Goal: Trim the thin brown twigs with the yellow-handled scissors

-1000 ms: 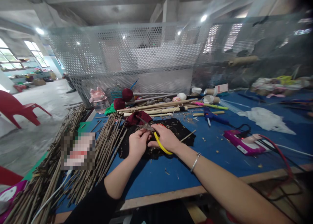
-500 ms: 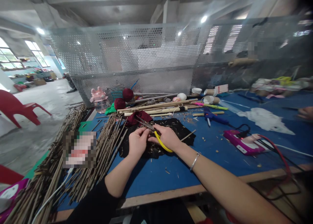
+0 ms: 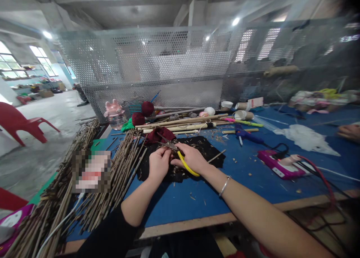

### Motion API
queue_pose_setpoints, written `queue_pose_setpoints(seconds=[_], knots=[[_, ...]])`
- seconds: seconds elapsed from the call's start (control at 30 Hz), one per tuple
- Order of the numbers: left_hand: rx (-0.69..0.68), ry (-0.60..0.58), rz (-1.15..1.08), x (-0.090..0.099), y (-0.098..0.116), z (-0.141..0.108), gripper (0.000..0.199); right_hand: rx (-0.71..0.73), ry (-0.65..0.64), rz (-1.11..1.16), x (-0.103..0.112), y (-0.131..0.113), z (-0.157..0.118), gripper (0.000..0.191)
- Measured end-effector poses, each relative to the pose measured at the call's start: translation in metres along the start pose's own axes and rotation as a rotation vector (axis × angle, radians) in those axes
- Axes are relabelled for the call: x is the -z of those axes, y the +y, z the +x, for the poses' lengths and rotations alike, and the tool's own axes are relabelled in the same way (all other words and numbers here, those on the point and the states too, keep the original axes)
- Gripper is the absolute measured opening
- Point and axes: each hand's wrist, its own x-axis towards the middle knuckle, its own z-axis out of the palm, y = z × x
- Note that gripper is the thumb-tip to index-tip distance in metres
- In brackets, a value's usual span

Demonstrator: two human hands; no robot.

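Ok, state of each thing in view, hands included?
Yellow-handled metal scissors: blades apart.
Right hand: gripping the scissors.
Left hand: fingers pinched near the blades; anything held is unclear.
Black cloth: spread out, littered.
Thin brown sticks: piled loosely.
Blue glue gun: lying down, unheld.
Purple-and-white power strip: plug inserted.
White plastic sheeting: crumpled.

No lettering that we can read.
At the far upper right we see a bright bluish-white cluster (image 3: 350, 38) that may be characters or digits, but the view there is too smeared for us to tell. The pale pink card (image 3: 255, 102) at the back of the blue table (image 3: 174, 203) is too small for us to make out any print. On the magenta power strip (image 3: 269, 161) we see a white panel (image 3: 278, 172) with small dark marks, unreadable to us. The pixelated patch (image 3: 91, 171) over the sticks (image 3: 120, 168) shows a reddish band, its detail blocked out.
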Motion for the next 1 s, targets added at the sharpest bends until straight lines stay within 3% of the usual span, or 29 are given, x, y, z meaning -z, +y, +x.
queue_pose_setpoints(seconds=[0.23, 0.5, 1.0], knots=[[0.006, 0.017, -0.074, -0.003, -0.002, 0.000, 0.024, -0.021, 0.029, 0.074, 0.000, -0.003, 0.001, 0.044], [0.030, -0.028, -0.110, -0.004, 0.009, -0.004, 0.023, 0.097, 0.082, 0.057, -0.003, -0.002, 0.003, 0.067], [-0.050, -0.008, -0.009, -0.002, 0.005, -0.005, 0.025, 0.012, 0.043, 0.150, -0.002, -0.002, 0.000, 0.046]])
